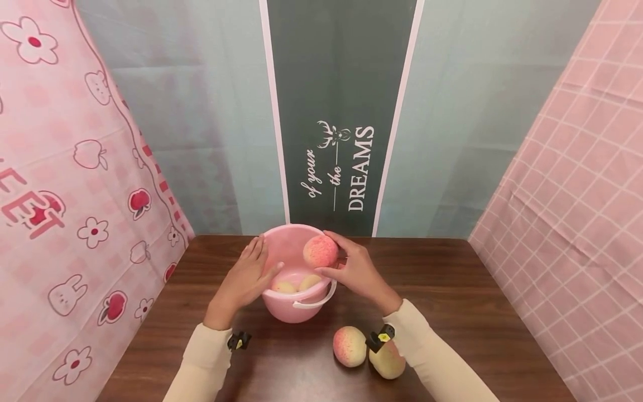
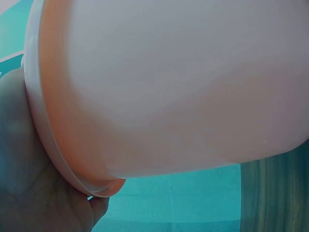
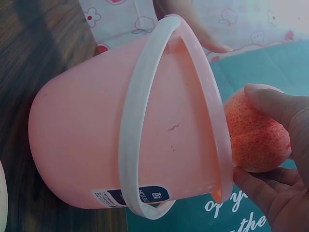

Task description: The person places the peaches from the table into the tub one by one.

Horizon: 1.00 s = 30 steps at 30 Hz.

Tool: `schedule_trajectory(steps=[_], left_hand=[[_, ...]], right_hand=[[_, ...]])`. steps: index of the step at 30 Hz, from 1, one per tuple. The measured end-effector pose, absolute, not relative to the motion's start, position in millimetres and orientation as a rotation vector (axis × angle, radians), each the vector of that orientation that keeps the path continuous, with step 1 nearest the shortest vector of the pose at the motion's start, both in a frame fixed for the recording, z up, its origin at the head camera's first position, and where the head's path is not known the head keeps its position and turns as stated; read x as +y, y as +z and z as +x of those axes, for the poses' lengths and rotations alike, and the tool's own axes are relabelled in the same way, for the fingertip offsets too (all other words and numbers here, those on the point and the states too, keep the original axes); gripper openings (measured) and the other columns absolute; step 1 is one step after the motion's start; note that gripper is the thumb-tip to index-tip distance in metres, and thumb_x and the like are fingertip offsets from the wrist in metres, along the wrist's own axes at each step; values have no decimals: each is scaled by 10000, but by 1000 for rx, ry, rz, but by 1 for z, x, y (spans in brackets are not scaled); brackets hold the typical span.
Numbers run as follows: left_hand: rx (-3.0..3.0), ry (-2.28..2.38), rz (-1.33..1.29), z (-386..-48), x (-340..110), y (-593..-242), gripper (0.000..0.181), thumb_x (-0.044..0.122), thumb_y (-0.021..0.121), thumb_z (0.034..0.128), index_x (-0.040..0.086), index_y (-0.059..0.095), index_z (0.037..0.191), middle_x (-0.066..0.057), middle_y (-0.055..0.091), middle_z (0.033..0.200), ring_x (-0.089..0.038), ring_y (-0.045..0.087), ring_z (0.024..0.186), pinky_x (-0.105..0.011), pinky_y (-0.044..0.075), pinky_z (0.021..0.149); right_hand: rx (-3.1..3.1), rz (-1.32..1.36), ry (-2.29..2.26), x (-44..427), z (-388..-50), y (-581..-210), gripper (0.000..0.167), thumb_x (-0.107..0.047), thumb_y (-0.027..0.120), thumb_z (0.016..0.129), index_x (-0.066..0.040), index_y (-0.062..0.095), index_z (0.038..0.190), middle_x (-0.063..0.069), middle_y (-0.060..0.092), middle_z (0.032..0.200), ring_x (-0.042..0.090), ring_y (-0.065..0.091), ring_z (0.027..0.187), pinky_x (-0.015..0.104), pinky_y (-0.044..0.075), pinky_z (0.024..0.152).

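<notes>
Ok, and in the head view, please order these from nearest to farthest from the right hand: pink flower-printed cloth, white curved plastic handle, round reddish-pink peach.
1. Round reddish-pink peach: held in the right hand.
2. White curved plastic handle: lower left, on the round pink plastic bucket.
3. Pink flower-printed cloth: far left, beyond the left hand.

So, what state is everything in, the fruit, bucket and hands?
Pink bucket: upright, uncovered, peaches inside.
White handle: swung down at the bucket's side.
Red-flushed peach: held at the bucket's mouth.
Two bucketed peaches: partly hidden by the rim.
Two loose peaches: resting on the wooden tabletop.
Left hand: resting on the rim, fingers extended.
Right hand: gripping the red-flushed peach.
</notes>
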<state>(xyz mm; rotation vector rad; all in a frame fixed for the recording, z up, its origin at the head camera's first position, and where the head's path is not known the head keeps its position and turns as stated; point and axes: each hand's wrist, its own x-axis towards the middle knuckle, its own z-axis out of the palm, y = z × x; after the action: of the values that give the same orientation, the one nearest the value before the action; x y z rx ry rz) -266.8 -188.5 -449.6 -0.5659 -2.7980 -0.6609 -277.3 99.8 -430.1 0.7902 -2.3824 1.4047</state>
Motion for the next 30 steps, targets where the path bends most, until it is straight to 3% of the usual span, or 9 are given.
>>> schedule_trajectory(steps=[8,15,20,27,30], left_hand=[[-2795,-657,-566,-267,-187,-450,830,566,400,1043,-62,250,1564,-219,166,1659,-399,121,1542,-537,153,1234],[-2809,-655,-553,-266,-187,-448,839,580,393,1040,-55,245,1569,-213,164,1661,-399,128,1541,-536,157,1233],[-2818,-656,-548,-266,-187,-447,843,583,392,1038,-50,237,1572,-210,159,1662,-399,120,1542,-537,154,1232],[-2825,-667,-542,-265,-188,-445,841,589,384,1040,-43,238,1576,-206,158,1666,-391,119,1544,-541,159,1231],[-2822,-672,-544,-265,-188,-445,844,591,382,1040,-43,234,1577,-204,157,1667,-392,118,1544,-544,158,1230]], right_hand=[[-2396,831,1337,94,-278,-426,836,-265,939,733,-127,551,1461,26,656,1313,197,639,932,415,617,738],[-2413,855,1335,90,-279,-425,822,-326,930,741,-219,550,1462,-25,656,1302,131,655,1020,267,595,816],[-2422,853,1312,89,-280,-425,821,-323,931,739,-211,554,1459,-32,655,1306,111,652,1049,247,579,854],[-2367,862,1369,92,-281,-424,820,-287,911,771,-185,526,1488,103,655,1331,257,678,1132,350,600,850],[-2322,830,1412,97,-283,-423,788,-215,909,776,-184,541,1472,100,650,1339,306,669,1157,395,597,846]])
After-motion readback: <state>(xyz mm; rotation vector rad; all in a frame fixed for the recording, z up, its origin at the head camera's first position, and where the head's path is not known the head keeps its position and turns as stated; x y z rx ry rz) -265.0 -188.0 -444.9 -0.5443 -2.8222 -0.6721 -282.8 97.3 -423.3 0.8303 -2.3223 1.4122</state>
